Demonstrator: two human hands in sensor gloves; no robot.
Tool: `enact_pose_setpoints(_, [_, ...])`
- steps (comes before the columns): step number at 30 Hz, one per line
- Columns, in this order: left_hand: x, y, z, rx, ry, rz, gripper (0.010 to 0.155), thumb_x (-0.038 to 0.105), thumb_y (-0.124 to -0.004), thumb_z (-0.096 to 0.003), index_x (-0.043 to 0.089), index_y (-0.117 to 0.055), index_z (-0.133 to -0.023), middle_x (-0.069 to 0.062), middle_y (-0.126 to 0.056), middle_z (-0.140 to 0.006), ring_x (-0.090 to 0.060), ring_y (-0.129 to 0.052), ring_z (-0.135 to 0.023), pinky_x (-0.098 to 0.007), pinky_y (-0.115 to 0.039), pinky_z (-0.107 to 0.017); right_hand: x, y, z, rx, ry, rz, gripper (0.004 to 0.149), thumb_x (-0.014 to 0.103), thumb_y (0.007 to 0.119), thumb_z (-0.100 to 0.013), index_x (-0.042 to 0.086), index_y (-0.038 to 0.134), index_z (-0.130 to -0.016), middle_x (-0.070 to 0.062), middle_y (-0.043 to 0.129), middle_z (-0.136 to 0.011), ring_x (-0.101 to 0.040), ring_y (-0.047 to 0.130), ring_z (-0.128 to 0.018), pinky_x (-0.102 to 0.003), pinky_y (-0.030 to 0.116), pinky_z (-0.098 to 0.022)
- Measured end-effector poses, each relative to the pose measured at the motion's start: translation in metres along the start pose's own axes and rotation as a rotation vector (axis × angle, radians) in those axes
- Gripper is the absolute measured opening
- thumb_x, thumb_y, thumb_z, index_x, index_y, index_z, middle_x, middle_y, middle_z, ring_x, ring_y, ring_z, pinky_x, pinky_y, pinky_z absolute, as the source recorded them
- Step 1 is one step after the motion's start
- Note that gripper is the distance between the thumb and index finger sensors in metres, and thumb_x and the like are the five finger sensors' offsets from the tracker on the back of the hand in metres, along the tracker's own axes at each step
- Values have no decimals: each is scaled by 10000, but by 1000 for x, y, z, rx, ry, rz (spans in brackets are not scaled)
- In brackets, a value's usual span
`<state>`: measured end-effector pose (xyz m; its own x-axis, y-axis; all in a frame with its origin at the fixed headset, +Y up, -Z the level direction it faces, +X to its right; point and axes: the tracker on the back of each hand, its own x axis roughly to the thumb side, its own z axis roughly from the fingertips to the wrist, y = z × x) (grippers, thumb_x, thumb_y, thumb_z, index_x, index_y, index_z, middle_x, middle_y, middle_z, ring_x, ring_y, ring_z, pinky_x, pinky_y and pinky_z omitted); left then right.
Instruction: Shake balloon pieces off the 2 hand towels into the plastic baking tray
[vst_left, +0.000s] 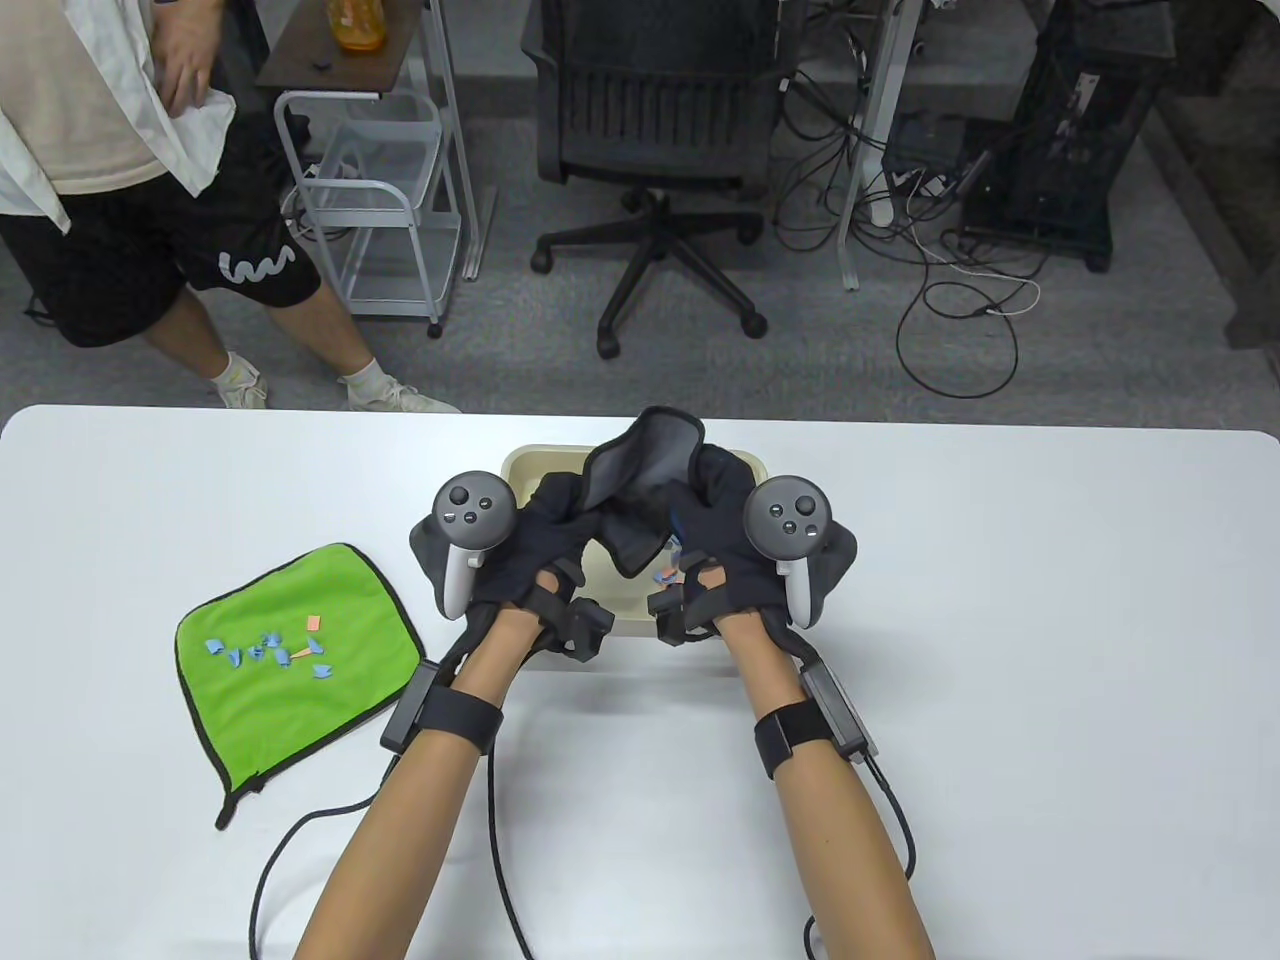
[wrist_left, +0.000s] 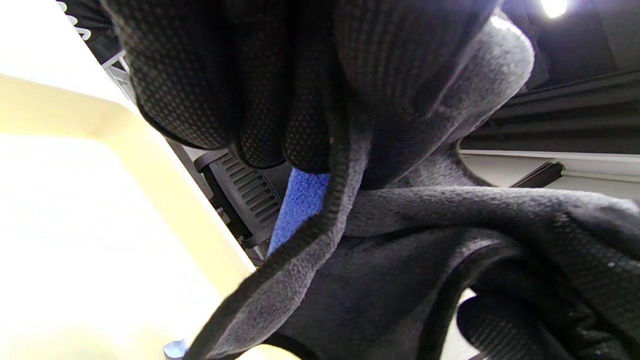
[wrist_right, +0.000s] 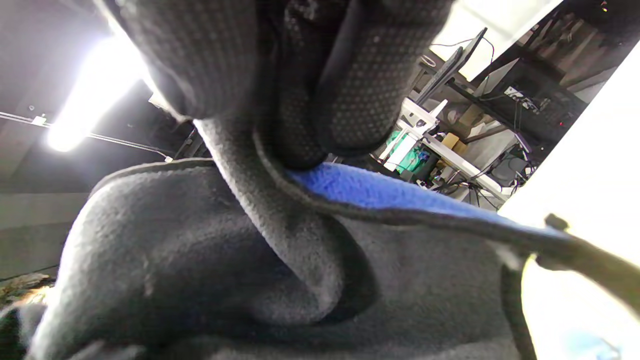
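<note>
A dark grey hand towel (vst_left: 640, 490) is held bunched over the cream plastic baking tray (vst_left: 520, 462), clamped at one side by the left hand (vst_left: 525, 550) and at the other by the right hand (vst_left: 725, 545); in both wrist views the gloved fingers (wrist_left: 265, 100) are seen curled round the towel's stitched edge, with a blue underside showing. The hands are set near each other, directly above the tray, so the cloth sags in folds between them. A few balloon pieces (vst_left: 668, 572) can be seen in the tray just inside the right hand. The second towel, a green hand towel (vst_left: 295, 655), lies flat on the tabletop (vst_left: 1050, 620) well to the outside of the left hand, and a scatter of blue and orange pieces (vst_left: 270, 650) is carried on it, untouched. The chief risk is judged to be pieces trapped in the folds, since the grey cloth is crumpled rather than spread. Scraps could also be thrown past the tray's rim onto the tabletop if the shake is made too wide or too high. With the green towel, pieces may slide off during lifting unless its edges are gathered first.
</note>
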<state>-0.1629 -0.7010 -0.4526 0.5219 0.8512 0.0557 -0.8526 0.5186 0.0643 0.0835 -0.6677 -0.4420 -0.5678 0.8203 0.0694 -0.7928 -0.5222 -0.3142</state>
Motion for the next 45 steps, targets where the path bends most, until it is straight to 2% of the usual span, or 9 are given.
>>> enact_pose_setpoints(3, [-3, 4, 5, 9, -2, -15, 386, 393, -803, -382, 464, -673, -738, 101, -844, -867, -248, -910, -894, -437, -833, -591, 8, -4, -4, -8, 2, -11, 394, 392, 840, -399, 434, 698, -764, 149, 755, -978, 11, 984, -784, -167, 932, -566])
enact_pose_setpoints(5, [-5, 8, 11, 5, 0, -29, 492, 425, -784, -388, 486, -596, -838, 62, -692, -993, -270, -797, -965, -455, -778, -627, 13, -7, -5, -20, 10, -22, 393, 395, 838, -401, 438, 695, -765, 150, 748, -983, 16, 984, -786, -163, 933, -570])
enact_pose_setpoints(8, [-9, 15, 21, 1, 4, -19, 697, 475, -766, -388, 368, -422, -985, -17, -466, -1083, -332, -596, -1050, -505, -670, -684, 17, -10, -7, -27, 20, -30, 396, 398, 836, -401, 439, 691, -767, 153, 746, -984, 18, 984, -788, -159, 935, -572])
enact_pose_setpoints(12, [-11, 28, 39, -7, -18, -4, 796, 496, -756, -388, 315, -310, -1022, -82, -273, -1107, -414, -364, -1085, -592, -485, -728, 20, -12, -8, -27, 32, -57, 395, 399, 836, -402, 437, 693, -768, 150, 750, -983, 17, 985, -789, -161, 938, -570])
enact_pose_setpoints(17, [-7, 45, 68, -51, -57, -56, 799, 516, -740, -390, 293, -331, -1038, -131, -298, -1112, -468, -384, -1076, -634, -494, -713, 25, -12, -7, -26, 19, -36, 397, 403, 835, -402, 435, 694, -771, 144, 755, -983, 11, 986, -788, -169, 933, -572])
enact_pose_setpoints(19, [-8, 49, 87, -123, -87, -81, 796, 525, -733, -393, 295, -337, -1043, -137, -293, -1115, -471, -376, -1077, -635, -493, -714, 26, -12, -7, -24, 10, -7, 398, 405, 830, -405, 432, 691, -776, 139, 744, -990, 3, 980, -794, -177, 927, -577])
enact_pose_setpoints(27, [-28, 32, 144, -330, -131, -154, 809, 554, -711, -398, 308, -312, -1057, -129, -254, -1132, -477, -314, -1090, -656, -428, -724, 28, -13, -6, -18, -6, 1, 399, 403, 829, -405, 427, 693, -780, 130, 745, -989, -10, 980, -792, -190, 922, -576])
enact_pose_setpoints(35, [-53, 16, 146, -354, -111, -204, 812, 556, -708, -394, 300, -310, -1054, -124, -244, -1128, -469, -298, -1090, -657, -419, -723, 37, -24, -3, -16, -48, -17, 399, 397, 826, -407, 414, 701, -785, 113, 752, -987, -30, 981, -789, -207, 922, -570])
enact_pose_setpoints(45, [-50, 18, 148, -345, -123, -199, 812, 558, -707, -393, 302, -311, -1054, -122, -239, -1128, -468, -290, -1090, -657, -415, -724, 58, -95, -12, -74, -103, -51, 399, 404, 825, -410, 407, 705, -790, 100, 760, -985, -42, 987, -782, -218, 922, -563])
